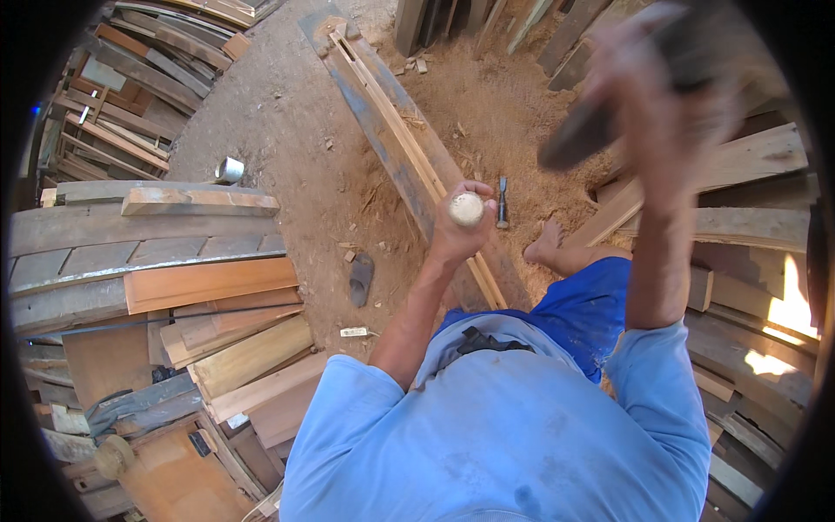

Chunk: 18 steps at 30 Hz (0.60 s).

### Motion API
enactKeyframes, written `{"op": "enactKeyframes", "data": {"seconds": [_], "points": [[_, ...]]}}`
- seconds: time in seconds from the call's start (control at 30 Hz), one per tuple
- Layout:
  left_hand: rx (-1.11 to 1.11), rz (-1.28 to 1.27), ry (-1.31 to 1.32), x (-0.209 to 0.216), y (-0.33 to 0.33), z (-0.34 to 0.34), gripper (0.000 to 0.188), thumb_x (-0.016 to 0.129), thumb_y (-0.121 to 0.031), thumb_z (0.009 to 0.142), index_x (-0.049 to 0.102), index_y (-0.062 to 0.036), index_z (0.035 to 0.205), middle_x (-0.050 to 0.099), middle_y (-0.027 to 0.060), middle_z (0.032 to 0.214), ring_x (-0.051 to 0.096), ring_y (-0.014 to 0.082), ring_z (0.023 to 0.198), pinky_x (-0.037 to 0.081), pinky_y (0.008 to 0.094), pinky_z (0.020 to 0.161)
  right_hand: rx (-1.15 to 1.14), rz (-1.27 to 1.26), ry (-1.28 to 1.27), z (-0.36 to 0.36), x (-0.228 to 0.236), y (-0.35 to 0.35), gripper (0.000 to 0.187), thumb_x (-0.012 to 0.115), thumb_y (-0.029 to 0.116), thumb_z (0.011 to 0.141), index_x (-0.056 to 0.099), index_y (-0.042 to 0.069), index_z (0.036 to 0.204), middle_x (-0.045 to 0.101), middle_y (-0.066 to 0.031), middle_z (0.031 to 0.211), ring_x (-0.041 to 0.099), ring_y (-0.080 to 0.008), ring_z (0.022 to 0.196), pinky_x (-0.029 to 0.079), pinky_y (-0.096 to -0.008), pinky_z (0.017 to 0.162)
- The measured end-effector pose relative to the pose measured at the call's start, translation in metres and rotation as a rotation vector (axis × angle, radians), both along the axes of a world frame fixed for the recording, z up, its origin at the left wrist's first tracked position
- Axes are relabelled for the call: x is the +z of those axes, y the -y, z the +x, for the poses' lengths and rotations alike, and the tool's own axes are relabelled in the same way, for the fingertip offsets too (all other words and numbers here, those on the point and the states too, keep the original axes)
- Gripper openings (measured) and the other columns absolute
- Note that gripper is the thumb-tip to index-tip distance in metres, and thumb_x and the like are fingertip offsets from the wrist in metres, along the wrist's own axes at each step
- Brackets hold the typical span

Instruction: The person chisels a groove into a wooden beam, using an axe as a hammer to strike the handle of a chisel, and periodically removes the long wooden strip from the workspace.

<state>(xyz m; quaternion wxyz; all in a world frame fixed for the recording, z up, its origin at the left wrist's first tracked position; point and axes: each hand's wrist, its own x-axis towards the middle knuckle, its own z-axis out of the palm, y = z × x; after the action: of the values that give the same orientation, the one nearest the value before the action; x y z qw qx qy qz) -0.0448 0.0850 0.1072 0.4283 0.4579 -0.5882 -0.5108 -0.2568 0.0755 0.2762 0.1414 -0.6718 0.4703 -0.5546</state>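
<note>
My left hand [459,233] is closed around a chisel, seen from above by the pale round end of its handle [466,209]; its blade is hidden below. This hand is over a long narrow wooden beam [400,130], which has a slot cut near its far end. The beam lies along a wider, worn plank [370,130]. High at the right, my right hand [648,104] grips a dark, thick mallet-like tool [574,137], both smeared by motion. Just right of my left hand, a second chisel [503,204] with a dark handle lies on the sawdust.
Stacked boards [209,283] rise on my left, and more timber [757,226] is piled on my right. A sandal [361,280], a metal can [230,170] and a small white block [354,332] are on the dirt floor. My bare foot [546,244] rests beside the plank.
</note>
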Motion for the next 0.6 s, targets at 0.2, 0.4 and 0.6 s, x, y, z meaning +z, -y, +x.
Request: {"op": "enactKeyframes", "data": {"seconds": [0.2, 0.4, 0.6], "points": [[0.021, -0.194, 0.062, -0.019, 0.003, 0.001, 0.017, 0.074, -0.011, 0.094, 0.065, -0.0057, 0.108, 0.06, -0.0058, 0.084, 0.056, 0.0034, 0.076, 0.047, 0.0223, 0.066, 0.145, 0.534, -0.756, 0.019, -0.03, -0.024, 0.025, 0.072, 0.018, 0.083, 0.066, -0.002, 0.098, 0.063, -0.0197, 0.073, 0.065, -0.0312, 0.067, 0.053, -0.0414, 0.067], [-0.156, 0.008, 0.034, -0.028, 0.0, 0.017, 0.022, 0.073, -0.012, 0.095, 0.065, -0.0055, 0.114, 0.06, -0.0069, 0.082, 0.056, 0.0023, 0.072, 0.048, 0.0217, 0.065, -0.033, 0.105, 0.169, 0.032, 0.058, -0.037, 0.022, 0.077, 0.017, 0.09, 0.067, 0.0, 0.099, 0.062, -0.0113, 0.069, 0.056, -0.0227, 0.063, 0.049, -0.0356, 0.063], [-0.101, -0.293, -0.043, -0.018, 0.007, 0.0, 0.027, 0.075, -0.004, 0.089, 0.066, -0.0038, 0.114, 0.067, -0.001, 0.087, 0.062, 0.0107, 0.075, 0.052, 0.0259, 0.068, 0.121, 0.61, -0.74, 0.016, -0.057, -0.054, 0.027, 0.075, 0.011, 0.086, 0.068, 0.0, 0.109, 0.072, -0.0082, 0.077, 0.071, -0.0226, 0.077, 0.054, -0.0389, 0.066]]}}
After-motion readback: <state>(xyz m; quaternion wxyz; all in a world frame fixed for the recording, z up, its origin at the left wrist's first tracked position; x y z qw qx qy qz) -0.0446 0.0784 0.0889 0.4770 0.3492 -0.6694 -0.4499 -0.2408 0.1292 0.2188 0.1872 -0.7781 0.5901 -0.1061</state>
